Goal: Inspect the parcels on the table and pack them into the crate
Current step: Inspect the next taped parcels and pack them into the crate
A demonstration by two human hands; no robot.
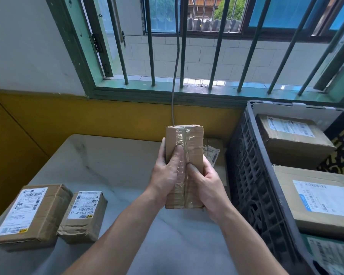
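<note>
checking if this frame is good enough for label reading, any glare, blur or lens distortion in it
Head view: soft daylight, no hard shadows on the table; glare streaks on the clear tape of the held parcel; window bars fan outward from wide-angle distortion; the small table parcel shows a label with large print that is sharp and fine print too small to read.

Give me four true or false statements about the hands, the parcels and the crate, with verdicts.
1. The left hand and right hand both grip the taped parcel. True.
2. The crate is empty. False: packed parcels lie in it.
3. A large labelled parcel and a small labelled parcel lie on the table. True.
4. The taped parcel shows a shipping label. False: only tape and cardboard show.
</note>
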